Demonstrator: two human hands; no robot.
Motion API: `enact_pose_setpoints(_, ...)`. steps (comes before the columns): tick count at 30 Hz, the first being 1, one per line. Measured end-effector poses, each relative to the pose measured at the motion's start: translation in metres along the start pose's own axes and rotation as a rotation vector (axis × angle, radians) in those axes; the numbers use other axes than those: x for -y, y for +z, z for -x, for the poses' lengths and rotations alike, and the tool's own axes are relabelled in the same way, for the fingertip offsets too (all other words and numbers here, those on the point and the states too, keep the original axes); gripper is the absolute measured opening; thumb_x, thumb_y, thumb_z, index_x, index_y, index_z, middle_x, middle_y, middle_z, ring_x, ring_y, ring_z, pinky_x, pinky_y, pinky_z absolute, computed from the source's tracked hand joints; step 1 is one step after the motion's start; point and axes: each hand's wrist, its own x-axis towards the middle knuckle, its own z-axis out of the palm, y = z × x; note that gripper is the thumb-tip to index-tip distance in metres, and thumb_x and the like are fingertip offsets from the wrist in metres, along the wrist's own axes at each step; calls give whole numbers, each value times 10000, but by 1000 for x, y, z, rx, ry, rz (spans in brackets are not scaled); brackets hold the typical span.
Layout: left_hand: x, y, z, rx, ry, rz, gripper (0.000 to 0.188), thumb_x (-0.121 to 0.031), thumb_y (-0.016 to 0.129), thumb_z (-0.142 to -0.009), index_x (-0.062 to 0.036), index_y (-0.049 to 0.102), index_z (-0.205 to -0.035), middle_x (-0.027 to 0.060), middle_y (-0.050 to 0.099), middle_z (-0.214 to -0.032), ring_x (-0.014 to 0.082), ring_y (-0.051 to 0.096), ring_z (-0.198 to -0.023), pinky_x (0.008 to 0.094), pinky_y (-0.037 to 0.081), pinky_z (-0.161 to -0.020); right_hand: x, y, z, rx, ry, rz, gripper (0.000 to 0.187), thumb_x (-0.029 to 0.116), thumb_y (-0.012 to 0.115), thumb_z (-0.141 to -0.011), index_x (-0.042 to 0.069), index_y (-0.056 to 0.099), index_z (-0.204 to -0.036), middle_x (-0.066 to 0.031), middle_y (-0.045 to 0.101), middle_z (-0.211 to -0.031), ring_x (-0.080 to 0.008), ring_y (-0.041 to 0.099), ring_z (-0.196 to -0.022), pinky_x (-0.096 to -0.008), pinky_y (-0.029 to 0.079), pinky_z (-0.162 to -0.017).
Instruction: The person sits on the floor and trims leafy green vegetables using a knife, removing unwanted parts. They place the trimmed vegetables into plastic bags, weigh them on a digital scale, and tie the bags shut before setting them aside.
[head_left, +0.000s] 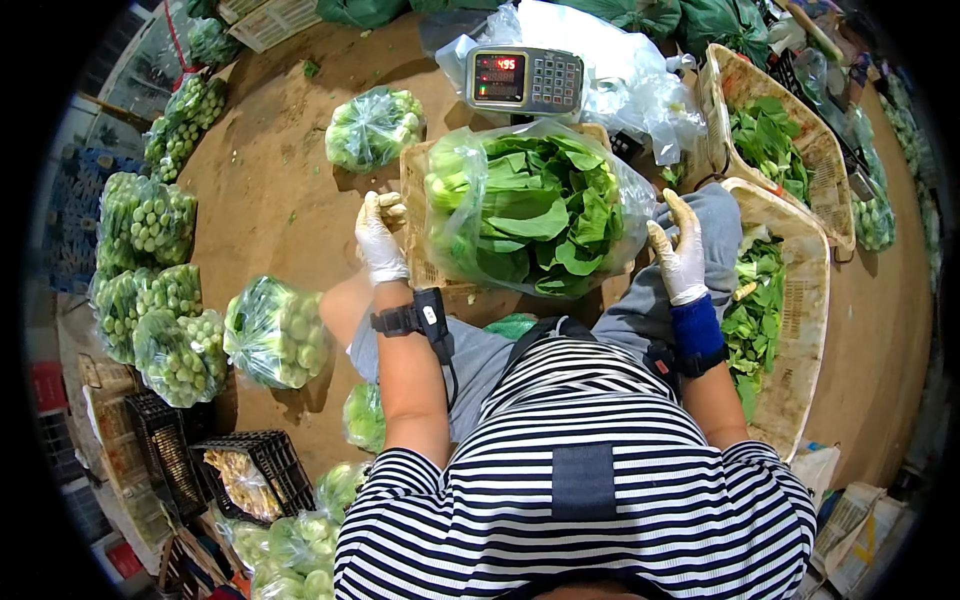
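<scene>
A clear plastic bag of leafy green vegetables [545,215] lies on a shallow tan crate [416,180] in front of me, with the bag's mouth side loose on the right. Behind it stands a weighing scale's display [527,80] with lit red digits and a keypad. My left hand [381,238], in a white glove, is beside the crate's left edge, its fingers loosely bent and apart, with nothing seen in them. Near the bag's right edge, my gloved right hand [680,250] has thumb and fingers spread and holds nothing.
Several filled vegetable bags [275,332] sit on the floor at left; another bag [375,130] lies beyond the crate. Two tan crates of greens [800,330] stand at right. White plastic bags [640,85] are heaped by the scale. A black crate [255,475] is at lower left.
</scene>
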Motion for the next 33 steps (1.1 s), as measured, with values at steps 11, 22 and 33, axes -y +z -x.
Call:
enact_pose_setpoints(11,-29,131,87,698,-43,-97,219,-210,522,-905,-17,624,-889,38,618,-754,84,525,-593,206,404,-538,-20,-84,19,-271,40,-77,289,128,598,-844,78,590,-1128,-84,507,-1195,-173,555,-1010,-294,479,-814)
enact_pose_setpoints(22,-13,190,114,850,-130,-417,246,-198,503,-892,19,604,-951,36,563,-713,95,476,-582,200,373,-558,-170,-256,179,-422,768,297,317,281,608,-838,58,624,-1063,-124,624,-1076,-174,580,-989,-292,422,-892)
enact_pose_setpoints(33,-23,149,99,646,-213,-261,280,-220,499,-895,17,587,-1015,55,575,-840,124,510,-724,234,389,-641,-219,-125,258,1095,641,604,491,218,649,-697,96,566,-1165,-112,569,-1178,-240,568,-1046,-358,443,-893)
